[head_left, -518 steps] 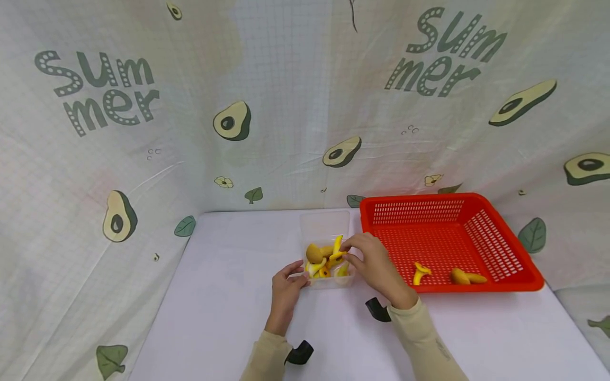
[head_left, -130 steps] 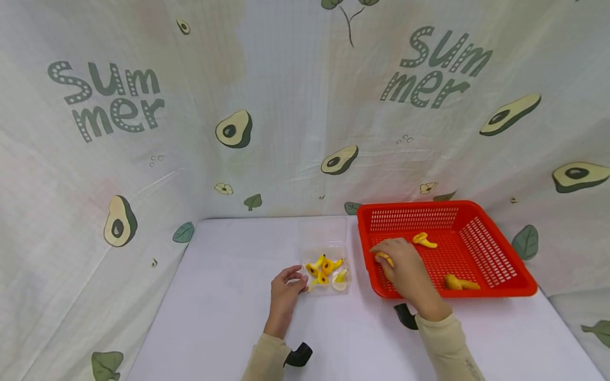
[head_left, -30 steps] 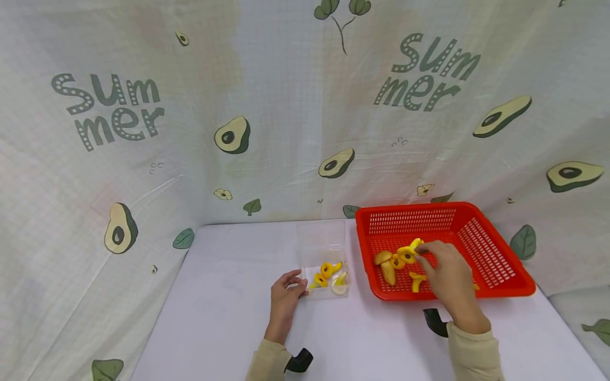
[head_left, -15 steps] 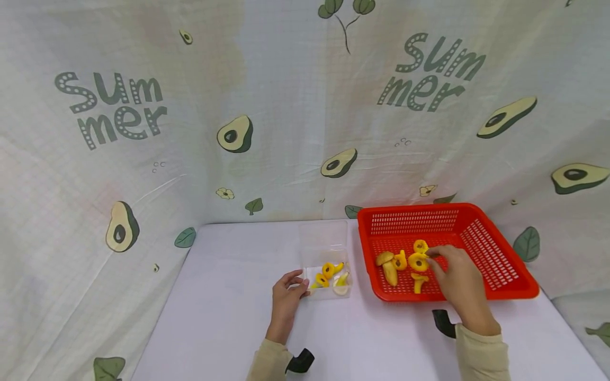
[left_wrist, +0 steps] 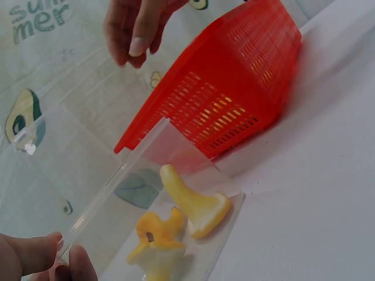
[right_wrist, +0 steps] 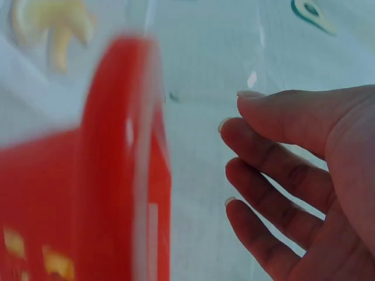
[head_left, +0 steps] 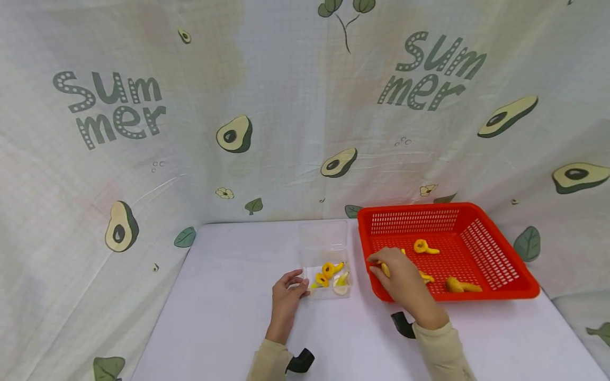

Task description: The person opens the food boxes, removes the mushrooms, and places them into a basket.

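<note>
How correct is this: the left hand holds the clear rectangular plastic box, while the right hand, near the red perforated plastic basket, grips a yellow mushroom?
Wrong: the right hand grips nothing; the right wrist view shows it empty. The left hand does hold the box, as you say.

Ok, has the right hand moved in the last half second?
Yes. In the head view, the right hand has moved picture-left against the red basket, from over its middle to its left side, nearer the clear container.
</note>
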The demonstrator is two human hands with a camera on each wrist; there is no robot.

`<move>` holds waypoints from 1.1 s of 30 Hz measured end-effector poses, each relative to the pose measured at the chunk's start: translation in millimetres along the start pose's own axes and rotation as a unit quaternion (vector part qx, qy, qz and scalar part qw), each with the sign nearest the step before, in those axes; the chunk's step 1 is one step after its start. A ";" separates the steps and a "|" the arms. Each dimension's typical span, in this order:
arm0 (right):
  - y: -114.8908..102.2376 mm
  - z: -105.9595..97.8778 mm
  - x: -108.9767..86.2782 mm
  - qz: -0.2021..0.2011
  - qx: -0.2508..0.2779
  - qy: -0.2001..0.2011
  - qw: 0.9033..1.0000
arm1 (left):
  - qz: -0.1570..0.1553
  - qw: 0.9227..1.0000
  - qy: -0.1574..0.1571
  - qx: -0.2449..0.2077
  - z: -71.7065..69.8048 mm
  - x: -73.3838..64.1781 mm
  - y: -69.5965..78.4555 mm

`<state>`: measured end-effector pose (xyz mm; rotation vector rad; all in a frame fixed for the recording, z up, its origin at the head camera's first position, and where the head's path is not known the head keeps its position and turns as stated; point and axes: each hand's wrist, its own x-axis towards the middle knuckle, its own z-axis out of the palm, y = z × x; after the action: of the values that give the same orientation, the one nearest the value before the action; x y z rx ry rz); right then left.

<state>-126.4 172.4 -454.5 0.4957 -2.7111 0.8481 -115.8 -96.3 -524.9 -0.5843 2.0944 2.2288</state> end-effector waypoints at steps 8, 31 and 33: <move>-29.8 39.5 21.6 -0.071 0.020 -0.070 0.995 | 0.004 1.000 -0.002 -0.008 -0.2 -0.1 0.4; -36.7 84.0 50.9 -0.067 0.041 -0.214 0.974 | 0.021 0.999 -0.011 -0.038 -1.1 0.3 -0.9; -35.1 87.7 52.9 -0.063 0.040 -0.221 0.972 | 0.020 0.999 -0.011 -0.036 -1.3 0.2 -0.9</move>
<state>-173.1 80.9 -488.9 0.9684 -3.0011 0.9041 -115.4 -97.5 -525.9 -0.5232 2.0410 2.3303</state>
